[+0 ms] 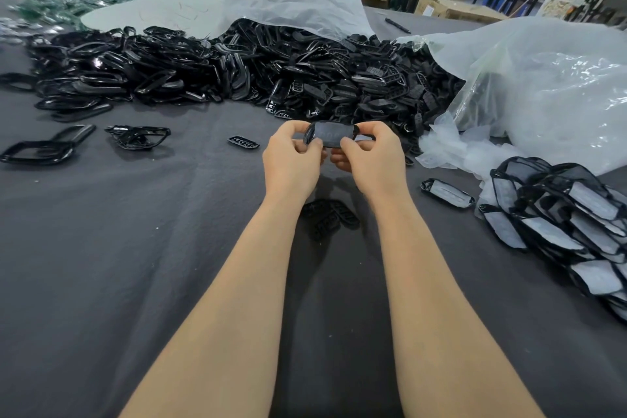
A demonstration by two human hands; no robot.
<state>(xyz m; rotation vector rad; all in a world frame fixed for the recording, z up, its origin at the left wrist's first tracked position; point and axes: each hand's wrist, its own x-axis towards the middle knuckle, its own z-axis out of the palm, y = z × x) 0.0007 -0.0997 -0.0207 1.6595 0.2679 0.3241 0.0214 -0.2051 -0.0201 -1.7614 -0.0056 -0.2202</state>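
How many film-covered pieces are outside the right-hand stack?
2: a held piece pinched between left hand and right hand; a lone piece on the cloth just left of the stack. More may hide in the black pile.

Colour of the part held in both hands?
The part is black with a grey face; head view, pinched between left hand and right hand.
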